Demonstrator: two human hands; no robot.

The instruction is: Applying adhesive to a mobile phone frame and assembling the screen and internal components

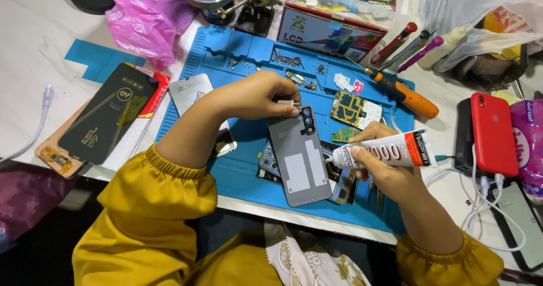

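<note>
Left hand (257, 96) pinches a small white piece at the top edge of the grey phone back cover (298, 159), by the camera block; cover lies on the blue mat (243, 150). Right hand (376, 156), fingers wrapped round the white glue tube (390, 150), nozzle at the cover's right edge. I'd say: thin bead, steady cover. Both wrists low over the bench.

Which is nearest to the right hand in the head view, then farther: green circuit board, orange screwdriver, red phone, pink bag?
From the right hand:
1. Green circuit board, just above it on the mat.
2. Orange screwdriver, up and right.
3. Red phone, far right.
4. Pink bag, top left, farthest.
</note>
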